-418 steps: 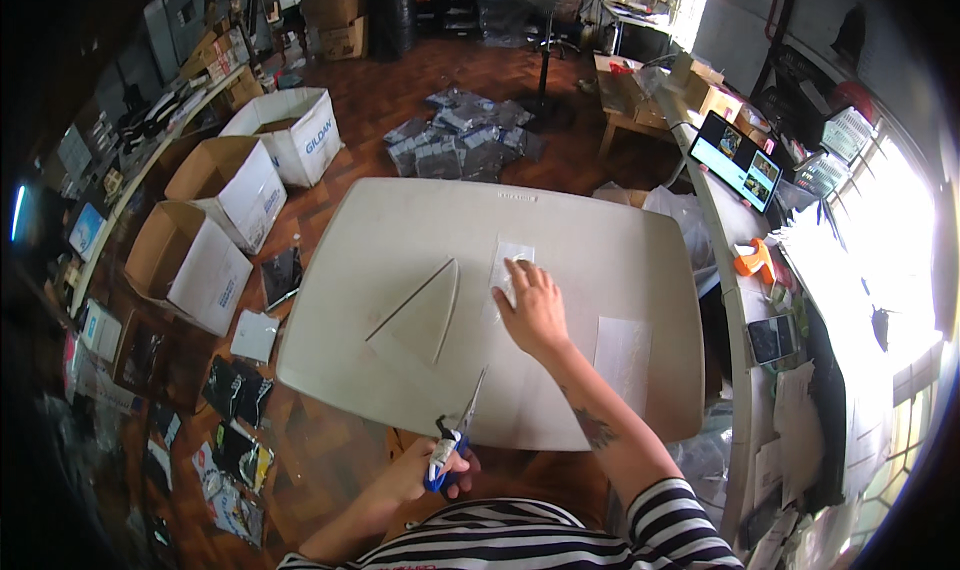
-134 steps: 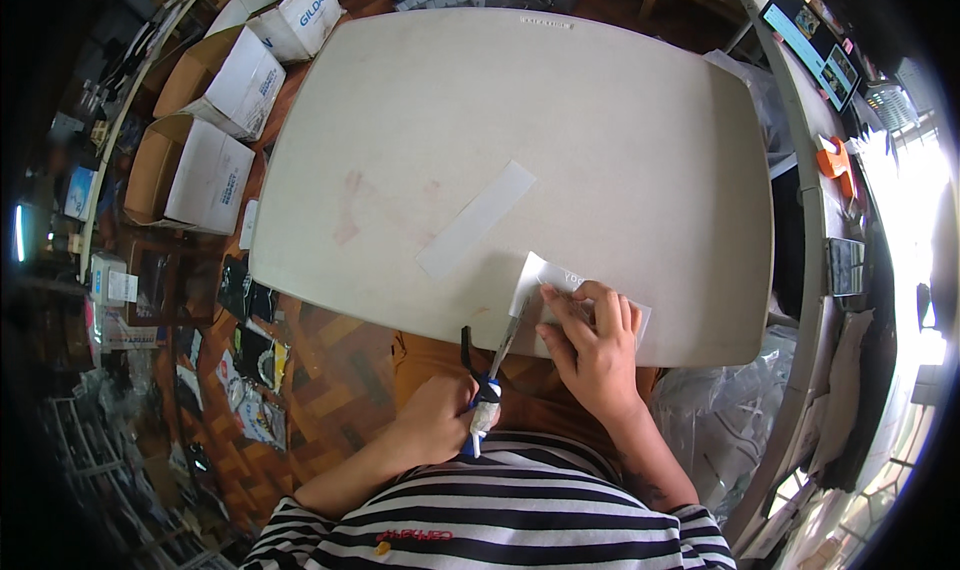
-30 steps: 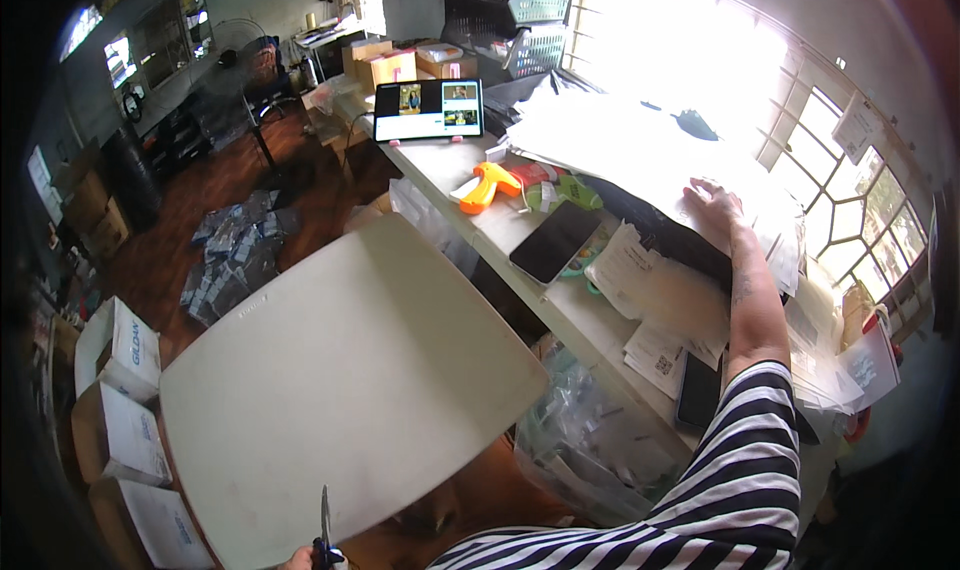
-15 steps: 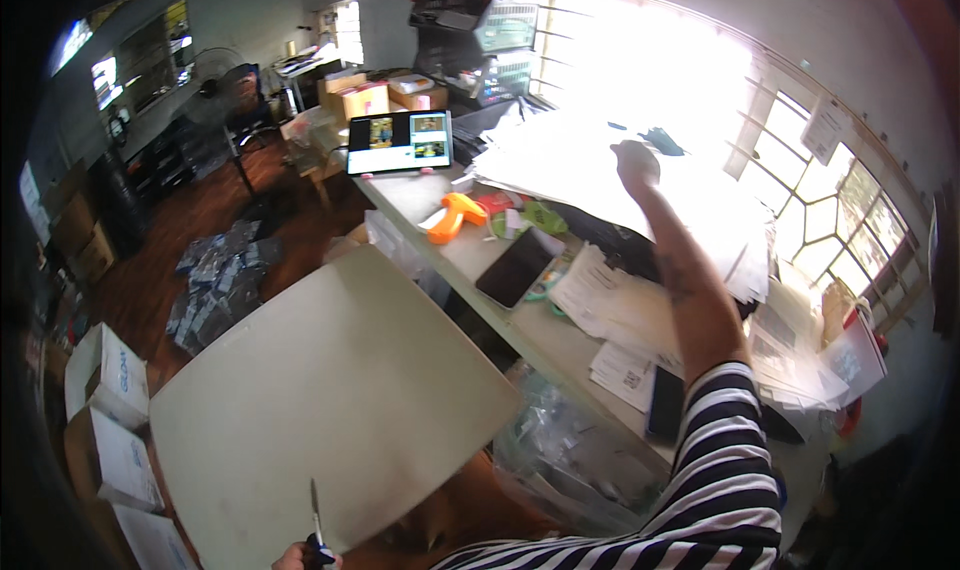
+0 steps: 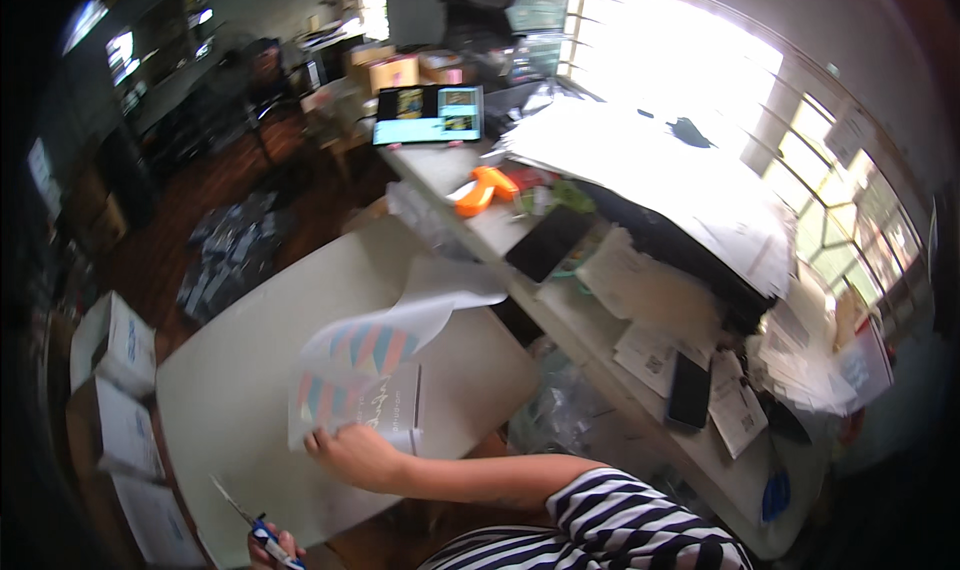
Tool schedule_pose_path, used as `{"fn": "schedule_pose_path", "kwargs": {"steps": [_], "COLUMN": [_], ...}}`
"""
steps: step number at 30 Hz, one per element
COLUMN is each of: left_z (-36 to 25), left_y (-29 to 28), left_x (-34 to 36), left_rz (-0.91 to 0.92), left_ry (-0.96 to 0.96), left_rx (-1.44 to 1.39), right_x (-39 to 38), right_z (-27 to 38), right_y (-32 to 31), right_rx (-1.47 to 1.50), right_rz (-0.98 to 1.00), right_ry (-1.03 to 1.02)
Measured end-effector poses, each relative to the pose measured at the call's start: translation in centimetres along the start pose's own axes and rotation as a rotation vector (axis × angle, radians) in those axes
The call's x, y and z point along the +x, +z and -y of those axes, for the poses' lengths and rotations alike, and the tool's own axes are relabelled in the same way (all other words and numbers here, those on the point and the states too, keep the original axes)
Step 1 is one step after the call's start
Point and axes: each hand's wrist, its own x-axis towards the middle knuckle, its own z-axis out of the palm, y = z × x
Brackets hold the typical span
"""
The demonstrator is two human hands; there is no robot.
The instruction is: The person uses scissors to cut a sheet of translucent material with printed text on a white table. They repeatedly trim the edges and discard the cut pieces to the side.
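Note:
My right hand (image 5: 355,457) is over the pale table (image 5: 220,400), its fingers closed on the near edge of a thin, translucent sheet (image 5: 375,350). The sheet bears pink and blue striped shapes and pale lettering, and its far end curls up off the table. At the lower edge my left hand (image 5: 288,548) grips a pair of scissors (image 5: 262,530) by the blue and white handle. Their narrow metal blades point up and left, apart from the sheet.
A side desk on the right carries a white paper stack (image 5: 640,160), an orange tape dispenser (image 5: 484,191), a dark tablet (image 5: 550,242), a phone (image 5: 688,392) and a lit screen (image 5: 428,116). White boxes (image 5: 125,425) stand along the table's left edge.
My right hand has come from the paper stack by the window back over the table, bringing the printed sheet. My left hand with the scissors has shifted slightly left; the view has turned a little.

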Motion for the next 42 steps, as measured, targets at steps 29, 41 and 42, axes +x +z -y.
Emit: {"fn": "schedule_pose_path", "kwargs": {"steps": [29, 41, 42], "left_z": [6.0, 2.9, 2.8], "left_y": [-2.2, 1.7, 1.9], "left_x": [-7.2, -6.7, -6.7], "left_rz": [0.571, 0.56, 0.562], "left_ry": [-0.708, -0.843, -0.846], "left_rx": [-0.331, -0.459, -0.439], "right_x": [-7.5, -7.6, -7.5], "right_z": [-5.5, 0.1, 0.3], "right_y": [-4.1, -0.5, -0.6], "right_rx": [0.041, 0.048, 0.049], "right_rz": [0.241, 0.197, 0.176], "right_ry": [0.054, 0.05, 0.062]}}
